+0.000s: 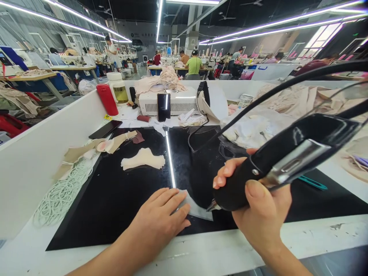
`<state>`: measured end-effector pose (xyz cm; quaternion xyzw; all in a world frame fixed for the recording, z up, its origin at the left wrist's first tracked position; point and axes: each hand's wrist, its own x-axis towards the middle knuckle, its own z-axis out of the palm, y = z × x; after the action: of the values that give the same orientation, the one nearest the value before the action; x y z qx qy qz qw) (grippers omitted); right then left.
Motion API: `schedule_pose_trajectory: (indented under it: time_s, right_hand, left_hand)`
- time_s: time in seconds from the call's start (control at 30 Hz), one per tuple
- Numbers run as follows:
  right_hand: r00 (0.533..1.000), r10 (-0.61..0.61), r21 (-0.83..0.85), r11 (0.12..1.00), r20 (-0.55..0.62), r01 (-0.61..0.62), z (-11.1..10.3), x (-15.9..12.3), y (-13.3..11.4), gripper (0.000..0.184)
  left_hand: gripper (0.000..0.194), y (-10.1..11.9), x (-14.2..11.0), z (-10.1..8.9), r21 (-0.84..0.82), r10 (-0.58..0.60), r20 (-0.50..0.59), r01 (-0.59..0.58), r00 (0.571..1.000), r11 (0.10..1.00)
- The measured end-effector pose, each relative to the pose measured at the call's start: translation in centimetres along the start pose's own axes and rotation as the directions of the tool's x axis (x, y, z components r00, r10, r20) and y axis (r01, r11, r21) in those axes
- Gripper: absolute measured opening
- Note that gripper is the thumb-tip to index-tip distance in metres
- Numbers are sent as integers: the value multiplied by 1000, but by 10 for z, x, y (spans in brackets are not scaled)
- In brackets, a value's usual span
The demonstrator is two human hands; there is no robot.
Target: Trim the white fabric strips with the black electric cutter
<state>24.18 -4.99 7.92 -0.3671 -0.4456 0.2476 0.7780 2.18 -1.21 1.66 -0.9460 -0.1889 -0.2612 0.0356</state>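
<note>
My right hand (263,211) is wrapped round a black corded hand tool (235,188) with a silver trigger lever and a narrow metal tip. The tip points down and left, at the right end of a thin pale-grey curved piece (198,209); I cannot tell whether it touches. My left hand (161,218) lies flat over the other end of this piece, fingers stretched out, pressing it on the black mat (120,207). Part of the piece is hidden under my fingers. Beyond my left hand lies a stack of cream shaped fabric pieces (143,159).
Pale green cord (64,193) and beige fabric strips (86,151) lie at the left. A white box machine (184,101) with a phone (163,107) in front stands behind. The tool's black cable (247,111) arches across the right side. Teal tweezers (313,183) lie at the right.
</note>
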Motion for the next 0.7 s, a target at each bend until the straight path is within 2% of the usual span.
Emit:
schedule_pose_trajectory:
  time_s: [0.17,0.33,0.7]
  right_hand:
    - [999,35,23,999,25,-35,8,0,2,44]
    - [998,56,45,997,19,-57,14,1,7,52]
    - [999,30,39,999,22,-31,9,-6,9,48]
  left_hand:
    - [35,2,11,-5,-9,-8,-23,8,1000,1000]
    - [41,8,21,-5,-85,-44,29,47,999,995]
    - [35,9,14,0,-81,-27,39,30,999,996]
